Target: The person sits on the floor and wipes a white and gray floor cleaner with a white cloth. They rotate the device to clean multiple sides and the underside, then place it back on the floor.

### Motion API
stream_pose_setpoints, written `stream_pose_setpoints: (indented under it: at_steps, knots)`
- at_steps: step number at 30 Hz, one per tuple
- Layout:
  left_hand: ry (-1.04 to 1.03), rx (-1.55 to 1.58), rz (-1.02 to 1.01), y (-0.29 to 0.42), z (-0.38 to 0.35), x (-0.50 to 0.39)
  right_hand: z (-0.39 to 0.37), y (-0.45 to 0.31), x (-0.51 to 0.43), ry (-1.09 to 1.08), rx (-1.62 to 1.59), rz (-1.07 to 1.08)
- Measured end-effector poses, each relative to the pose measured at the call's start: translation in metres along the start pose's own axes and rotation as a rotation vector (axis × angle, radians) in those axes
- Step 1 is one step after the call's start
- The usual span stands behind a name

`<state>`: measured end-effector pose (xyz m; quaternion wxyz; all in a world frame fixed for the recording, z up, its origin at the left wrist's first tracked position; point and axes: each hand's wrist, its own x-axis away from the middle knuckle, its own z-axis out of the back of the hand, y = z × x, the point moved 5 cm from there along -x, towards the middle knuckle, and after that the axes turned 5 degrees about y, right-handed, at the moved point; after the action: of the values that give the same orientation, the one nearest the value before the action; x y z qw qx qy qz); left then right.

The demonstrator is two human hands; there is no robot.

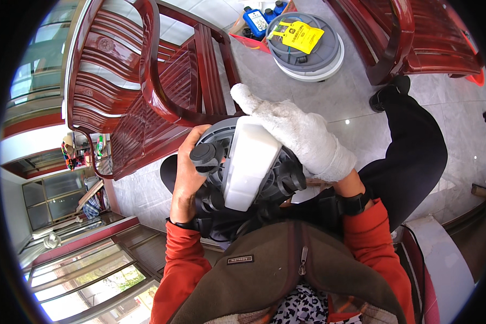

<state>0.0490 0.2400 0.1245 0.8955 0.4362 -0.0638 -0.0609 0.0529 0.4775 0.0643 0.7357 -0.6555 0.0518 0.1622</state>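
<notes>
A round grey plastic base with black swivel casters (206, 156) and a white plastic box (251, 162) across its middle rests above my lap. My left hand (188, 166) grips the base's left rim beside a caster. A white terry glove or cloth mitt (303, 135) covers my right hand (293, 131), which lies against the upper right edge of the white box and base. Whether its covered fingers hold the rim cannot be told.
Dark red wooden armchairs stand at upper left (154, 81) and upper right (413, 40). Stacked round grey and white bases (336, 56) on the tiled floor carry a yellow packet (303, 37). Beside them, a red-edged box (249, 42) holds blue bottles (255, 20).
</notes>
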Motion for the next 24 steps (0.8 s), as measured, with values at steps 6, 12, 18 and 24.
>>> stream_pose_setpoints:
  at_steps: [6,12,18,24]
  knots:
    - [-0.008,0.121,0.088,-0.008,-0.005,-0.001,0.003,0.004,0.007,0.061,0.084,0.014]
    - [0.053,0.144,0.182,-0.019,-0.004,-0.001,0.023,0.022,0.050,0.150,0.413,-0.008]
    - [0.031,-0.066,0.106,-0.012,0.004,-0.010,0.035,0.031,0.078,0.158,0.624,-0.032]
    - [0.292,-0.480,-0.024,0.017,0.005,-0.011,0.026,0.019,0.067,0.137,0.702,0.046]
